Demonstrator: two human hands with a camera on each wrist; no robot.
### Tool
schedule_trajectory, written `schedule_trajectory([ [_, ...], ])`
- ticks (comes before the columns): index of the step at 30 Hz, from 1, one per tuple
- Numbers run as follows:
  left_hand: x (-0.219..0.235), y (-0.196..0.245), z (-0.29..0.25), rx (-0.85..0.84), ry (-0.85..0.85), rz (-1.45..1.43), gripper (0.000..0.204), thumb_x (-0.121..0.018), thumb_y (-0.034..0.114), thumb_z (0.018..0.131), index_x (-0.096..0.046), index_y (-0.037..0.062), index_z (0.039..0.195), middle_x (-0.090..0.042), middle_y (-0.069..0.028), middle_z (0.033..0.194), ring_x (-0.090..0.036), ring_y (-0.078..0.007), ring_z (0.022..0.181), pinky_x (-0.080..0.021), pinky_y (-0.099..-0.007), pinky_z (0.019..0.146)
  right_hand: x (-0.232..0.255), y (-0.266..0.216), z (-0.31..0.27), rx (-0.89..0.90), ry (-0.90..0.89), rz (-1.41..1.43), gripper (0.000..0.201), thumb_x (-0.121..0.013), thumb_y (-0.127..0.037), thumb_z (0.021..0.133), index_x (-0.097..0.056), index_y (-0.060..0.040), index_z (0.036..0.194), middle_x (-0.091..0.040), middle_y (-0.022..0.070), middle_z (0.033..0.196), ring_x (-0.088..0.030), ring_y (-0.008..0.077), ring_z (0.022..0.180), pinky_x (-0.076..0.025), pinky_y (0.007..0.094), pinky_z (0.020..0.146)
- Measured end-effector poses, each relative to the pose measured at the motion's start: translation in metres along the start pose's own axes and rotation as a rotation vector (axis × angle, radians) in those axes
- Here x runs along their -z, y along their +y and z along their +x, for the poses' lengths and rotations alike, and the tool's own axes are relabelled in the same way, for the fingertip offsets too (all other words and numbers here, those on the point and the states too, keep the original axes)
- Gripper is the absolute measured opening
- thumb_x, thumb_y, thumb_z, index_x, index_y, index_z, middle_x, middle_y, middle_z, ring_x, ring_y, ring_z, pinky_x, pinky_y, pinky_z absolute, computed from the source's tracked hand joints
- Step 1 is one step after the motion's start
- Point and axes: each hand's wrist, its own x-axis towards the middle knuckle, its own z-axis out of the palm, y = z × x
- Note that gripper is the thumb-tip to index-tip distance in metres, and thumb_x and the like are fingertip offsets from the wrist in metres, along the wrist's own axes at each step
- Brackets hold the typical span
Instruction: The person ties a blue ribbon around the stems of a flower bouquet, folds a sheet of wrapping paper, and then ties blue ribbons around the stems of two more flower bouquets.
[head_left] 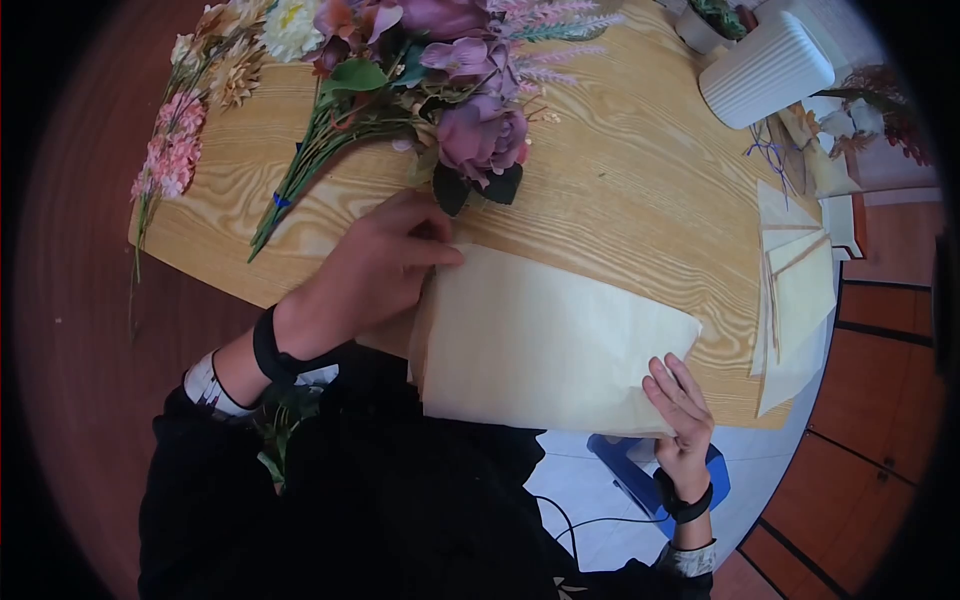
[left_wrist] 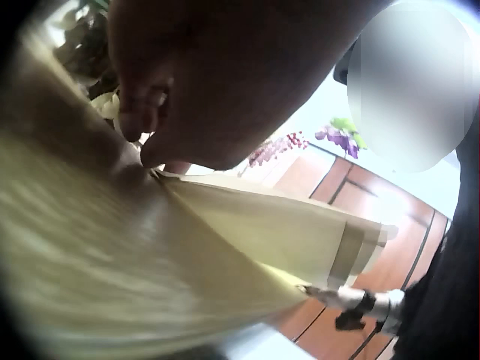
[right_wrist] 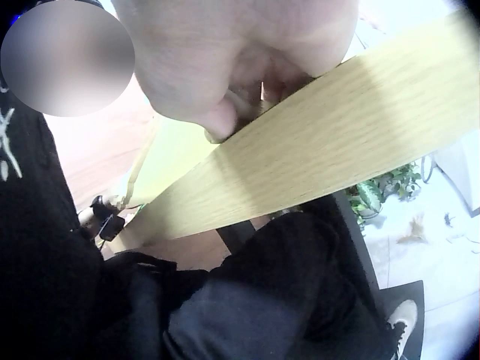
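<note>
Pale cream wrapping paper [head_left: 550, 340], folded in layers, lies at the near edge of the wooden table in the head view. My left hand [head_left: 375, 260] pinches its upper left corner between thumb and fingers. In the left wrist view the paper [left_wrist: 262, 225] stands lifted from the tabletop below that hand. My right hand [head_left: 685, 410] rests on the lower right corner with its fingers fairly straight. Just beyond the left hand lies a bouquet of purple artificial flowers [head_left: 480, 140], its green stems [head_left: 300, 185] bound with blue ties.
Pink flower sprigs [head_left: 170, 150] and beige blooms lie at the table's left. More folded paper sheets [head_left: 800, 290] lie at the right edge, below a white ribbed vase [head_left: 765, 70]. A blue object [head_left: 640, 475] stands beneath the table's near edge.
</note>
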Motion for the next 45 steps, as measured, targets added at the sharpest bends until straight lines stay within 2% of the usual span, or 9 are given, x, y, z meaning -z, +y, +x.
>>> schedule_trajectory([
  [2, 0.006, 0.013, 0.000, -0.089, -0.139, 0.348, 0.049, -0.058, -0.011, 0.060, -0.063, 0.0057, 0.106, -0.057, -0.0105, 0.115, -0.056, -0.0262, 0.104, -0.047, -0.0373, 0.083, -0.001, 0.001, 0.000, -0.005, 0.011, -0.006, 0.052, -0.051, 0.013, 0.062, -0.067, -0.0053, 0.107, -0.062, 0.0109, 0.118, -0.050, 0.0338, 0.120, -0.040, 0.0381, 0.101],
  [8, 0.022, 0.033, -0.004, -0.287, -0.552, 0.275, 0.059, -0.059, -0.003, 0.064, -0.050, 0.0019, 0.122, -0.047, -0.0126, 0.132, -0.042, -0.0281, 0.126, -0.034, -0.0451, 0.106, 0.000, -0.001, 0.002, 0.011, 0.035, -0.028, 0.053, -0.051, 0.013, 0.060, -0.068, -0.0060, 0.107, -0.062, 0.0101, 0.117, -0.051, 0.0325, 0.119, -0.042, 0.0374, 0.098],
  [20, 0.015, 0.018, -0.009, -0.240, -0.402, 0.341, 0.064, -0.067, 0.004, 0.063, -0.053, 0.0217, 0.123, -0.039, -0.0122, 0.140, -0.038, -0.0392, 0.127, -0.036, -0.0439, 0.105, 0.006, -0.010, 0.013, -0.025, 0.134, -0.098, 0.060, -0.054, 0.002, 0.057, -0.063, -0.0068, 0.115, -0.056, 0.0083, 0.127, -0.051, 0.0321, 0.114, -0.040, 0.0377, 0.097],
  [26, 0.014, 0.018, -0.014, -0.316, -0.477, 0.393, 0.070, -0.067, -0.001, 0.054, -0.054, 0.0192, 0.120, -0.041, -0.0078, 0.139, -0.037, -0.0386, 0.128, -0.034, -0.0530, 0.105, 0.015, -0.013, 0.017, 0.153, -0.106, -0.385, 0.062, -0.060, -0.008, 0.057, -0.061, -0.0085, 0.119, -0.052, 0.0071, 0.133, -0.046, 0.0326, 0.122, -0.035, 0.0438, 0.100],
  [30, 0.026, 0.025, -0.015, -0.288, -0.593, 0.289, 0.060, -0.066, -0.002, 0.055, -0.058, 0.0128, 0.113, -0.042, -0.0082, 0.138, -0.035, -0.0407, 0.129, -0.029, -0.0556, 0.107, 0.008, -0.005, 0.011, 0.086, -0.103, -0.088, 0.037, -0.064, -0.010, 0.067, -0.068, -0.0079, 0.103, -0.062, 0.0066, 0.118, -0.049, 0.0288, 0.122, -0.028, 0.0476, 0.105],
  [33, 0.018, 0.013, -0.020, -0.187, -0.484, 0.177, 0.031, -0.071, 0.002, 0.060, -0.059, 0.0010, 0.089, -0.060, -0.0112, 0.107, -0.041, -0.0375, 0.123, -0.039, -0.0448, 0.100, 0.004, -0.006, 0.010, -0.042, -0.002, 0.122, 0.010, -0.064, -0.010, 0.078, -0.071, -0.0043, 0.084, -0.069, 0.0076, 0.102, -0.056, 0.0262, 0.114, -0.026, 0.0466, 0.106],
  [35, 0.006, 0.019, -0.024, 0.117, -0.152, -0.153, 0.015, -0.069, -0.002, 0.066, -0.054, -0.0045, 0.067, -0.059, -0.0136, 0.086, -0.049, -0.0359, 0.112, -0.042, -0.0410, 0.089, 0.003, -0.003, 0.011, -0.079, 0.061, 0.189, 0.009, -0.064, -0.009, 0.080, -0.069, -0.0020, 0.077, -0.068, 0.0106, 0.103, -0.058, 0.0244, 0.112, -0.028, 0.0430, 0.104],
  [40, -0.001, 0.011, -0.027, 0.069, 0.087, 0.067, 0.023, -0.067, -0.005, 0.069, -0.048, -0.0068, 0.057, -0.054, -0.0161, 0.087, -0.052, -0.0353, 0.101, -0.043, -0.0390, 0.081, -0.017, 0.011, 0.008, -0.106, 0.381, -0.078, 0.031, -0.063, 0.001, 0.079, -0.046, -0.0004, 0.053, -0.057, 0.0082, 0.078, -0.054, 0.0306, 0.110, -0.034, 0.0383, 0.089],
  [45, -0.010, 0.020, -0.031, 0.058, 0.112, 0.053, 0.021, -0.070, -0.002, 0.069, -0.050, -0.0068, 0.062, -0.054, -0.0164, 0.097, -0.052, -0.0356, 0.100, -0.044, -0.0376, 0.079, -0.013, 0.001, 0.011, -0.191, 0.419, 0.133, 0.014, -0.061, 0.000, 0.080, -0.053, 0.0004, 0.069, -0.059, 0.0119, 0.091, -0.051, 0.0326, 0.114, -0.035, 0.0412, 0.095],
])
